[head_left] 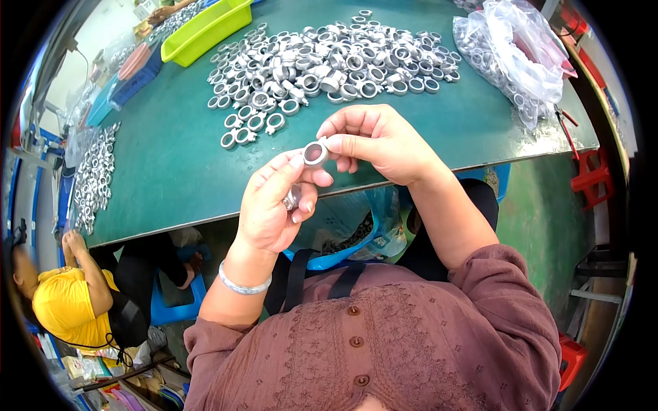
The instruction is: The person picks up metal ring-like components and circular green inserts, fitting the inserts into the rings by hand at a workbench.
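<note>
Between the fingertips of my two hands is a grey metal ring [315, 153], its round opening facing me. My left hand [274, 198] pinches its left side with thumb and forefinger. A second metal ring [293, 197] is tucked in the curled fingers of that same hand, partly hidden. At the ring's right edge, the thumb and forefinger of my right hand [377, 142] close on it. Beyond my hands, a wide heap of similar metal rings [329, 65] with small side lugs is spread over the green table [178, 157].
A lime-green tray [205, 34] stands at the far left, near blue bins [137, 75]. A clear bag of rings [507, 61] sits at the far right beside pliers [567, 130]. Below the table edge is a blue lined basin [343, 253]. A person in yellow [72, 305] sits left.
</note>
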Demonstrator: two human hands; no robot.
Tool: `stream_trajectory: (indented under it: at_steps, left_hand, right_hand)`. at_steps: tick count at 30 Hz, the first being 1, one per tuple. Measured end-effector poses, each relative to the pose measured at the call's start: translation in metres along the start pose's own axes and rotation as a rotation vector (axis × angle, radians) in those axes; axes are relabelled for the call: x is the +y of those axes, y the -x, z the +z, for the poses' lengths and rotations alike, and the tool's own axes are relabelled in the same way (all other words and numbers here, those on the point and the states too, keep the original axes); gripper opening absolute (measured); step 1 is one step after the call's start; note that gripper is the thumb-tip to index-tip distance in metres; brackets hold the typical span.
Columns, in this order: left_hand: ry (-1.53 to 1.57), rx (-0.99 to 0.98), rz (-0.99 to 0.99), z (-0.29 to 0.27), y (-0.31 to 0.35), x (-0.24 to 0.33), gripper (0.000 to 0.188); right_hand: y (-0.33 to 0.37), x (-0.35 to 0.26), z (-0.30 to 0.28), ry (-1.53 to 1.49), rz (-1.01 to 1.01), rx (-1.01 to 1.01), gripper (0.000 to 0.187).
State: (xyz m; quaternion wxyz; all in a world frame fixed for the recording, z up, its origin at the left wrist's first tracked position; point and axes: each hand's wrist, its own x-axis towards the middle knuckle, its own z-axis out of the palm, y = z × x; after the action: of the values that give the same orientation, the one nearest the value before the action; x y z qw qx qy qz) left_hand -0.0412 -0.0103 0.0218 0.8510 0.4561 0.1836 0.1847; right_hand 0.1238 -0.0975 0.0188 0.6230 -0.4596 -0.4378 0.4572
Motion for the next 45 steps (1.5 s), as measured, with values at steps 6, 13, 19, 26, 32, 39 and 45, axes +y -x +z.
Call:
stream_trajectory:
  at_steps: [6, 13, 19, 26, 32, 39, 45]
  left_hand:
    - [0.052, -0.046, 0.005, -0.003, -0.001, 0.0, 0.022]
    - [0.005, -0.007, 0.008, -0.001, -0.002, -0.005, 0.023]
    - [0.011, -0.031, 0.021, -0.003, -0.003, -0.007, 0.022]
    - [0.014, -0.033, 0.031, 0.0, -0.007, -0.007, 0.02]
    - [0.109, -0.079, 0.054, -0.004, -0.011, -0.01, 0.02]
    - [0.161, -0.097, 0.029, -0.002, -0.012, -0.009, 0.023]
    - [0.148, -0.082, 0.045, -0.002, -0.012, -0.011, 0.026]
  right_hand:
    - [0.0, 0.002, -0.002, -0.026, -0.048, -0.028, 0.013]
    - [0.0, 0.004, -0.003, -0.006, -0.066, -0.011, 0.016]
    - [0.002, 0.001, -0.004, 0.022, -0.075, -0.023, 0.019]
    - [0.006, -0.002, -0.004, 0.05, -0.114, -0.022, 0.02]
    - [0.009, -0.003, 0.002, 0.139, -0.306, -0.051, 0.024]
    - [0.012, -0.005, 0.007, 0.35, -0.45, 0.056, 0.022]
    - [0.014, -0.01, 0.007, 0.485, -0.493, 0.055, 0.024]
